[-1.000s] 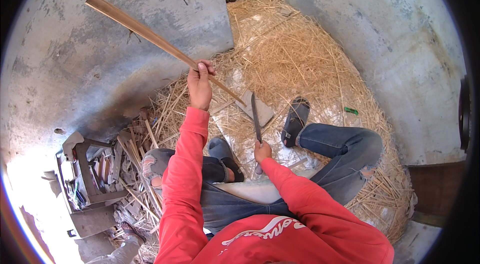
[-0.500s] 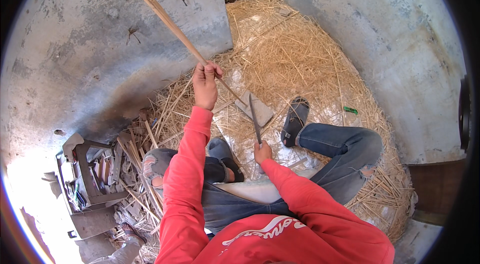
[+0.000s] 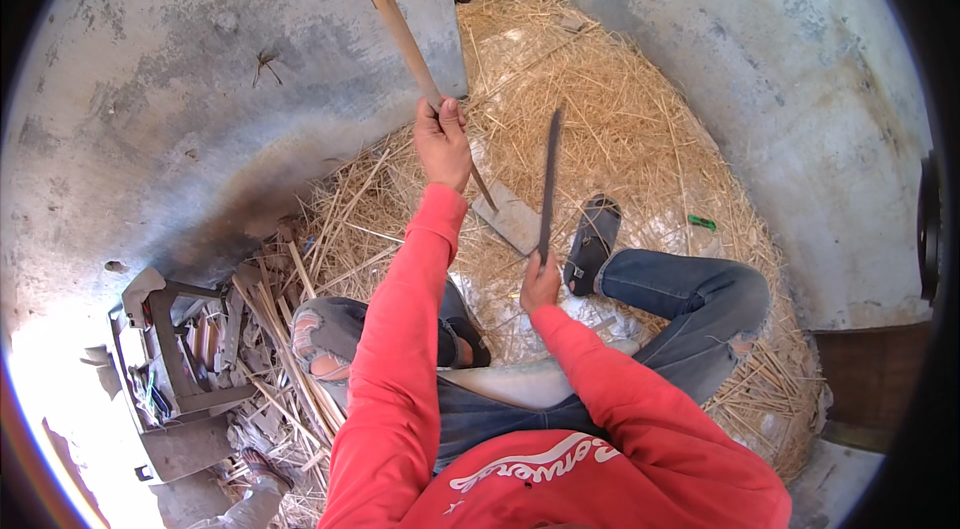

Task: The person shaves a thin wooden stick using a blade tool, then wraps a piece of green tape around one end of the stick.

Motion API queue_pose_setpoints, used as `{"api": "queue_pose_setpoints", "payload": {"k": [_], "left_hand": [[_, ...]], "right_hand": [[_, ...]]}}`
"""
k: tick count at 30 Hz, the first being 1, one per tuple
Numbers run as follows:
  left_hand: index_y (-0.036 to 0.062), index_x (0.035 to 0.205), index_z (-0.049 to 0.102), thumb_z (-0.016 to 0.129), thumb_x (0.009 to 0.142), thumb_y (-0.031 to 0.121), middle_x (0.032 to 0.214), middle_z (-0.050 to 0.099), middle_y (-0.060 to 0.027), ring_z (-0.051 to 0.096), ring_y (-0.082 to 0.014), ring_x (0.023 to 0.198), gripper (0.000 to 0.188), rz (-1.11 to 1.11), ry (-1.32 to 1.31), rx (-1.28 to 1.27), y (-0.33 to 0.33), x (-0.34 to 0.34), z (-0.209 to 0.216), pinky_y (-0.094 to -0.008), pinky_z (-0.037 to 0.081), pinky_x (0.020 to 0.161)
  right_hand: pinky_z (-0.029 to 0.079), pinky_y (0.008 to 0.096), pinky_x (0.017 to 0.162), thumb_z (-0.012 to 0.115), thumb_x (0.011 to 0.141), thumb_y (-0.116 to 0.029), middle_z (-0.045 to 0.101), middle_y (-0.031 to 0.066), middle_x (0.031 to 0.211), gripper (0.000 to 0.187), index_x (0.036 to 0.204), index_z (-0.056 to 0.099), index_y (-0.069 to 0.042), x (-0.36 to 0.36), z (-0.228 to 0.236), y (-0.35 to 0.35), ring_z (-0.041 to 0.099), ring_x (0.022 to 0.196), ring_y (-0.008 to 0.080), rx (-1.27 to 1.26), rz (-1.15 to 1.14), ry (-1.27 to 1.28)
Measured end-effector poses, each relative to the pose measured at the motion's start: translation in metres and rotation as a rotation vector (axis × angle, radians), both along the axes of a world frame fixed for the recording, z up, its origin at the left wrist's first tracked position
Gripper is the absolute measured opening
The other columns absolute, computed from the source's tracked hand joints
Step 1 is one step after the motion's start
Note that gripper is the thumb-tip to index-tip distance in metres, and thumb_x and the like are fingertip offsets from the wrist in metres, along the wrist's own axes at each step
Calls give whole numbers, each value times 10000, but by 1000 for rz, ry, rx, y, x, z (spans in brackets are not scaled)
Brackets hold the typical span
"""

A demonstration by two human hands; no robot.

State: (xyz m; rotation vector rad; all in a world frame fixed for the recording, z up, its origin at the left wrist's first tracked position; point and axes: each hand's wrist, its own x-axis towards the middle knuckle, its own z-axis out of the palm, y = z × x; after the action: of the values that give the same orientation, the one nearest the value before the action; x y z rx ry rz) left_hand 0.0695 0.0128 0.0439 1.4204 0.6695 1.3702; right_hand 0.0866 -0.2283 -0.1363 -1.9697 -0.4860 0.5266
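Note:
My left hand (image 3: pixel 443 144) is closed around a long split wooden pole (image 3: pixel 392 14), which slants from the upper left down to a grey stone block (image 3: pixel 516 221). Its thin lower tip appears to rest on the block. In my right hand (image 3: pixel 541 283) is a long, narrow, dark-bladed knife (image 3: pixel 551 169), gripped at the handle. The blade points up and away from me, to the right of the pole and apart from it. My fingers hide most of the knife's handle.
Straw and wood shavings (image 3: pixel 590 99) cover the floor between curved grey walls (image 3: pixel 760 79). My sandalled foot (image 3: pixel 594 244) is right of the block. A broken dark frame (image 3: pixel 200 394) and long sticks (image 3: pixel 275 314) lie left. A green object (image 3: pixel 702 223) is at right; another person's foot (image 3: pixel 265 467) shows lower left.
My left hand has moved right and slightly forward, bringing the pole to a steeper angle. My right hand has raised the knife off the block, its blade now swung up and away.

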Motion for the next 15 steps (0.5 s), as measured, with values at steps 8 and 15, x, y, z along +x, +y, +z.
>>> {"api": "queue_pose_setpoints", "payload": {"k": [8, 15], "left_hand": [[63, 920, 503, 531, 1051, 238, 708, 492, 20, 427, -66, 630, 221, 246, -69, -3, 11, 4, -8, -237, 375, 578], [55, 921, 501, 531, 1051, 248, 708, 490, 11, 431, -77, 630, 235, 319, -77, 5, 14, 3, -2, -247, 383, 583]], "right_hand": [[485, 519, 744, 517, 989, -296, 662, 287, 856, 324, 1095, 600, -1, 7, -48, -11, 647, 872, 472, -144, 74, -157], [483, 506, 702, 542, 979, -264, 663, 271, 832, 276, 1031, 636, -10, -12, -38, -12, 659, 821, 448, -84, 20, -32]]}}
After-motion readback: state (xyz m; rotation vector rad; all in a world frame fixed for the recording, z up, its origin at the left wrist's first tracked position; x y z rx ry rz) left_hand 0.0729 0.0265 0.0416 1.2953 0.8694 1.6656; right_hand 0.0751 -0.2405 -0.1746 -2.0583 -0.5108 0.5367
